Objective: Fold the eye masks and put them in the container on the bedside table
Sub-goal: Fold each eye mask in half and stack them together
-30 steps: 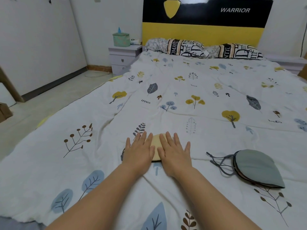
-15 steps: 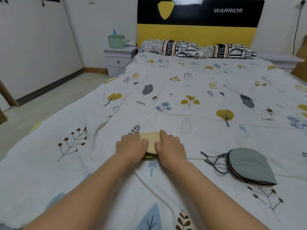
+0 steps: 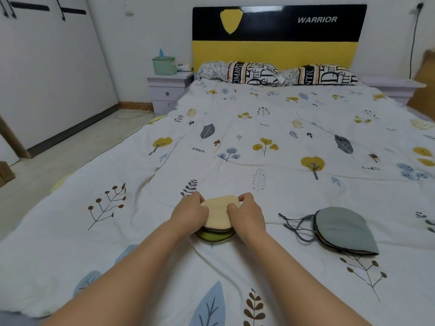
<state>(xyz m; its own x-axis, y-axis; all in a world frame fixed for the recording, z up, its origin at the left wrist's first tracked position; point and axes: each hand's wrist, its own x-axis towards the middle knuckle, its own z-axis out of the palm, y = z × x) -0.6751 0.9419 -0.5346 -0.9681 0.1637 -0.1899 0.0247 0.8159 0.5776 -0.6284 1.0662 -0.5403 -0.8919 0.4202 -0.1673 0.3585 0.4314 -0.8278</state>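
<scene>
A folded cream eye mask (image 3: 217, 212) lies on top of a small stack with a dark and a green layer (image 3: 215, 236) under it, on the bed in front of me. My left hand (image 3: 189, 214) grips the stack's left side and my right hand (image 3: 247, 214) grips its right side. A grey folded eye mask (image 3: 343, 229) with dark straps lies on the quilt to the right, apart from my hands. A teal container (image 3: 164, 65) stands on the bedside table (image 3: 168, 87) at the far left of the headboard.
The bed is covered by a white quilt (image 3: 270, 142) printed with leaves and trees. Two patterned pillows (image 3: 277, 72) lie against the black and yellow headboard. Bare floor (image 3: 70, 149) runs along the bed's left side beside a white wardrobe.
My hands went from lying flat on the cream mask to curling around the stack's sides. The stack's green lower layer now shows.
</scene>
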